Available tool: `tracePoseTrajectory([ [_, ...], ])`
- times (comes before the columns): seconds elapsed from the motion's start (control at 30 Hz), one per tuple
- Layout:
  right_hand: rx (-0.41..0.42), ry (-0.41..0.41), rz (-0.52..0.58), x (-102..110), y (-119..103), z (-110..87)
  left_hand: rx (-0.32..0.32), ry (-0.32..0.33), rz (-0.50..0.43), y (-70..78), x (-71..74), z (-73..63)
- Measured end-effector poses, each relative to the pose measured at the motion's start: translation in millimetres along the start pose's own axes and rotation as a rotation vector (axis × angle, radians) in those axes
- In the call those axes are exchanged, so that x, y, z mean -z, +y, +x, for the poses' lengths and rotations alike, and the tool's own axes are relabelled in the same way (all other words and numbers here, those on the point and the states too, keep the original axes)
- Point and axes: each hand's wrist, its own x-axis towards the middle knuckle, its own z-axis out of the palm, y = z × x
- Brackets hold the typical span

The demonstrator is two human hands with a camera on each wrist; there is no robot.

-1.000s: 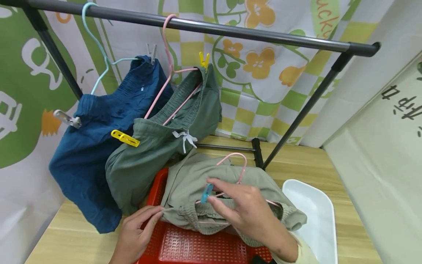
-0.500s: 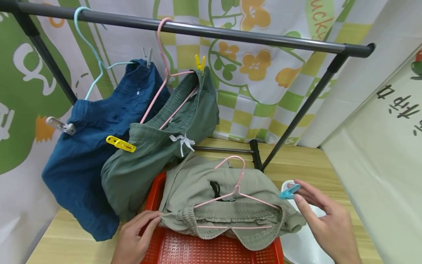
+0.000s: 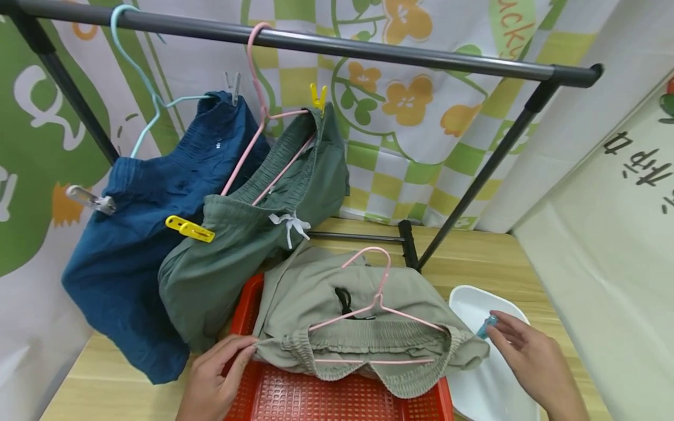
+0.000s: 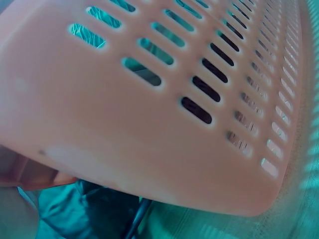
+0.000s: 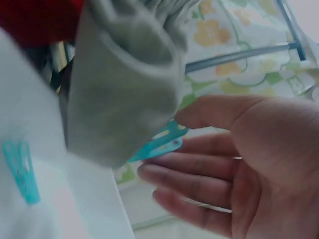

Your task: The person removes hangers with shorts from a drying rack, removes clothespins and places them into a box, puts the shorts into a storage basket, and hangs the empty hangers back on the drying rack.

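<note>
Grey-green shorts (image 3: 337,280) with a pink hanger (image 3: 380,298) in the elastic waistband lie over a red basket (image 3: 253,304). My left hand (image 3: 213,374) pinches the left end of the waistband between thumb and fingers. At the opposite end, my right hand (image 3: 532,356) holds a blue clothespin (image 3: 487,327) between thumb and forefinger, over the white tray. In the right wrist view, the clothespin's tip is right at the cloth edge, partly behind it. The left wrist view shows mostly the basket's slotted wall (image 4: 124,129); the left fingers are hidden there.
Blue shorts (image 3: 158,187) and dark green shorts (image 3: 253,234), clipped to hangers, hang from a black rail (image 3: 400,52) at the left. A second blue clothespin (image 5: 22,172) lies in the white tray (image 3: 468,298). A patterned curtain (image 3: 389,140) hangs behind.
My right hand has carried the blue clothespin from above the middle of the waistband rightward, past the shorts' right end and down beside it. My left hand keeps its hold on the waistband.
</note>
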Motion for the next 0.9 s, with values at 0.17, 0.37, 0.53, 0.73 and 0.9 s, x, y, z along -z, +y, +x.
tracePoseTrajectory([
  [0.17, -0.020, -0.120, -0.087, -5.1, 21.8, -1.2, -0.003, -0.004, 0.008, 0.2, 0.3, 0.3],
  [0.37, 0.023, -0.143, -0.111, -11.7, 37.9, -3.5, 0.046, -0.013, 0.031, 2.4, 0.3, 0.0],
  [0.53, 0.110, -0.067, -0.066, -9.9, 33.5, -2.9, 0.063, -0.016, 0.040, 3.3, 0.6, -0.1],
  [0.73, 0.246, -0.030, 0.067, -3.5, 11.7, -1.2, 0.047, -0.012, 0.034, 2.9, 1.4, -0.2],
  [0.9, 0.328, -0.177, 0.168, -4.2, -0.7, 1.8, 0.046, -0.036, 0.059, 2.9, 1.8, 1.2],
])
